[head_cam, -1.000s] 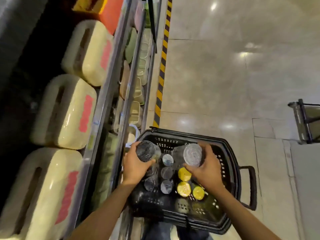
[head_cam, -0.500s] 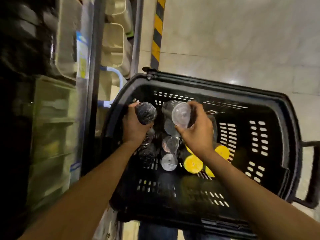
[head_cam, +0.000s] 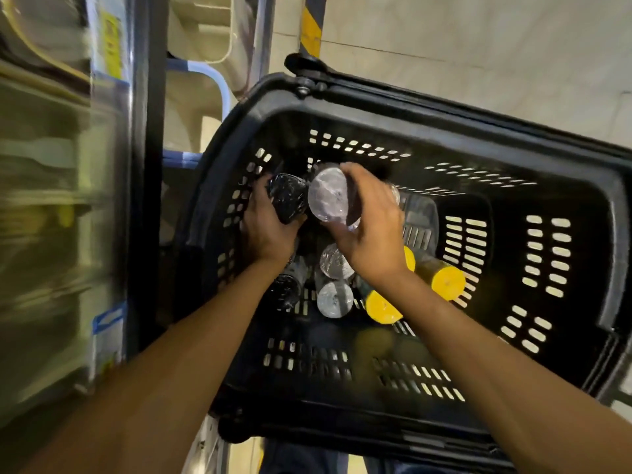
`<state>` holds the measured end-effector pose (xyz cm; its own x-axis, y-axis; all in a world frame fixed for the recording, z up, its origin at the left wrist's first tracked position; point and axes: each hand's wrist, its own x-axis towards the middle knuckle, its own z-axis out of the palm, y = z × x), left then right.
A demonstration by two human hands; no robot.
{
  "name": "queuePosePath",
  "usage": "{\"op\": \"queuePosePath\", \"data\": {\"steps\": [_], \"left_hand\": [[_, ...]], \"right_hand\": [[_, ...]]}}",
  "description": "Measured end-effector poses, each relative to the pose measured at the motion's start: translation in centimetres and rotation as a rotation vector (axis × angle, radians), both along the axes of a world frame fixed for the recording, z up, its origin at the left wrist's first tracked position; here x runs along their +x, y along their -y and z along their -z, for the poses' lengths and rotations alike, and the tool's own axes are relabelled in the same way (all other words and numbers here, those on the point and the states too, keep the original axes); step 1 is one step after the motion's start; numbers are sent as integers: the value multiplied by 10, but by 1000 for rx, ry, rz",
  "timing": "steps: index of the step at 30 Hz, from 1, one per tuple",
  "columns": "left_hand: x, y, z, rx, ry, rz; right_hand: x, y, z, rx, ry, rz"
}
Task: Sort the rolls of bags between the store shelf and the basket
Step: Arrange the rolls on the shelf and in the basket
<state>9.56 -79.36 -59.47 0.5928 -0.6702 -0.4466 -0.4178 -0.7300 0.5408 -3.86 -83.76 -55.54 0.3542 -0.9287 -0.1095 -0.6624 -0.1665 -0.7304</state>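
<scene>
A black plastic basket [head_cam: 564, 186] fills the middle of the head view. Inside it stand grey rolls of bags [head_cam: 334, 298], a black roll [head_cam: 285, 289] and yellow rolls [head_cam: 448, 283]. My left hand [head_cam: 265, 234] is deep in the basket's left side, shut on a black roll [head_cam: 287, 198]. Right beside it my right hand [head_cam: 371, 230] grips a pale grey roll [head_cam: 327, 195], whose flat end faces the camera. The two held rolls nearly touch.
The store shelf [head_cam: 136, 165] with metal rails and price tags runs down the left, blurred. Beige plastic tubs [head_cam: 208, 32] and a blue tube frame [head_cam: 212, 77] sit behind the basket. Tiled floor with a yellow-black stripe [head_cam: 311, 25] lies beyond.
The view has dropped closer to the basket. Both hands, each still holding its roll, have gone lower into the basket and the two rolls have come closer together.
</scene>
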Motion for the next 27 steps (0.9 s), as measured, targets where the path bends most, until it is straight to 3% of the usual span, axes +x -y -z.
{"op": "queuePosePath", "data": {"steps": [3, 10, 16, 27], "left_hand": [[0, -6, -2, -20, 15, 9], [0, 1, 5, 45, -32, 21], [2, 1, 34, 129, -92, 57], [-3, -13, 62, 100, -55, 131]], "right_hand": [[-10, 0, 2, 83, -7, 21], [14, 24, 24, 302, -244, 65], [25, 29, 61, 256, -498, -73], [23, 15, 98, 215, -424, -92]]}}
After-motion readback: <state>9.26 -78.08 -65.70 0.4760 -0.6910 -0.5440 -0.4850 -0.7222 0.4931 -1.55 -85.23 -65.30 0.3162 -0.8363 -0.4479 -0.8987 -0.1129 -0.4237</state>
